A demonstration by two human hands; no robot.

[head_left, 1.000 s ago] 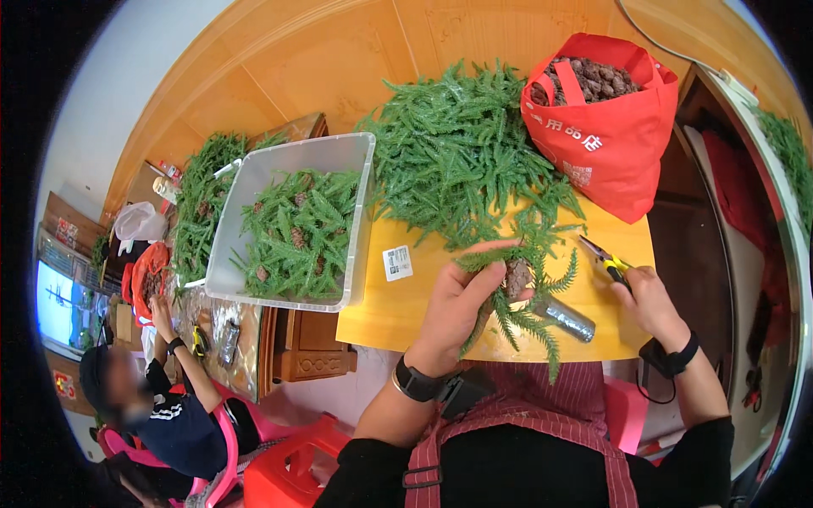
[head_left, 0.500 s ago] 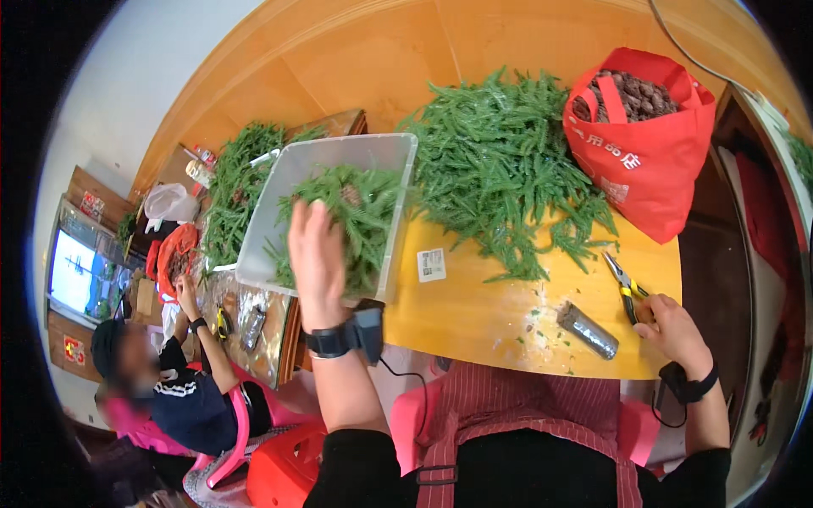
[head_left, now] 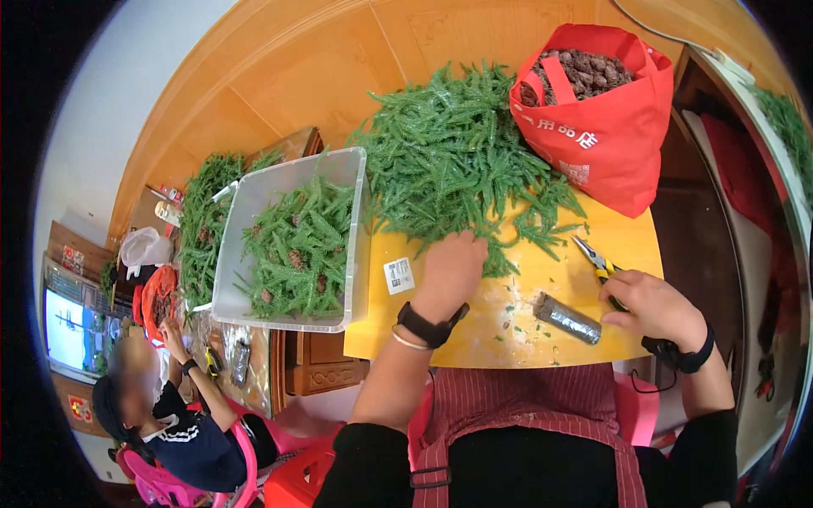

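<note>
My left hand [head_left: 455, 269] is at the near edge of a pile of green artificial pine sprigs [head_left: 449, 152]. Its fingers are bent together onto a pine sprig [head_left: 498, 264]; the fingertips are partly hidden. At the right side of the yellow table [head_left: 474, 339], my right hand [head_left: 656, 306] is closed around the yellow-and-black handles of needle-nose pliers [head_left: 600, 261]. The jaws point away to the upper left. Between my hands lies a dark cylindrical roll in shiny wrapping [head_left: 569, 318]. Left of the pile, a clear plastic bin [head_left: 359, 229] holds sprigs with brown pine cones [head_left: 296, 258].
A red bag [head_left: 605, 140] full of pine cones stands at the back right. A white label [head_left: 398, 275] lies beside the bin, and green scraps litter the table. On the left, a co-worker [head_left: 199, 423] sits at another table with more greenery and a second pair of pliers [head_left: 213, 362].
My left hand has moved from above the bin to the right, down onto the edge of the sprig pile. My right hand still holds the pliers. The view has shifted slightly.
</note>
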